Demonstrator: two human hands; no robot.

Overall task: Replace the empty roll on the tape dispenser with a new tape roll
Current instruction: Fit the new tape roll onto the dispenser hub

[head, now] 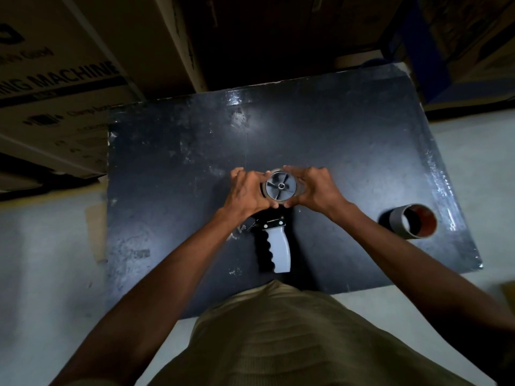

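Note:
The tape dispenser lies flat on a dark board, its grey and black handle pointing toward me. Its grey spoked hub faces up. A tape roll sits around the hub, seen only as a thin ring, with most of its edge hidden by my fingers. My left hand grips the roll's left side and my right hand grips its right side, thumbs meeting at the near edge. A bare cardboard core with a reddish inside lies apart on the board's right side.
Large cardboard boxes stand at the back and left, close to the board's far edge. A pale floor surrounds the board. More boxes sit at the back right.

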